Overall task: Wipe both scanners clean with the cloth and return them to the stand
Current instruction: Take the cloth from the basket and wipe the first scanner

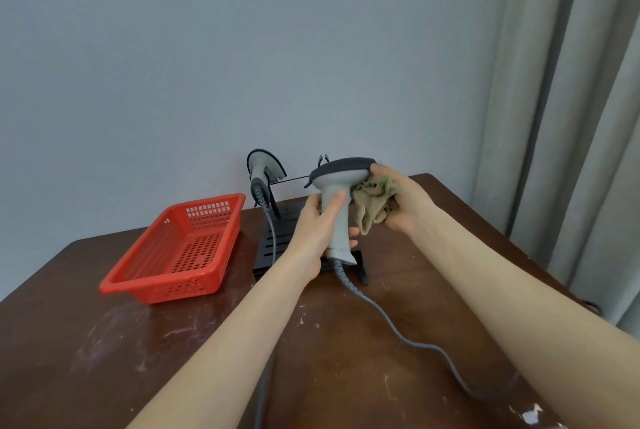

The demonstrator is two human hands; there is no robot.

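My left hand (320, 224) grips the light grey handle of a barcode scanner (337, 186) held upright above the table, its dark head at the top. My right hand (401, 200) holds a crumpled beige cloth (372, 203) pressed against the right side of that scanner, just under the head. Its grey cable (398, 335) trails down across the table toward me. A second grey scanner (264, 170) hangs on the left hook of the black stand (277, 241) behind my hands, with its cable dropping over the stand's base. The right hook is partly hidden by the held scanner.
A red perforated plastic basket (180, 252) sits on the brown table (104, 342) left of the stand. The wall stands close behind the stand. Grey curtains (571, 117) hang at the right, past the table's right edge.
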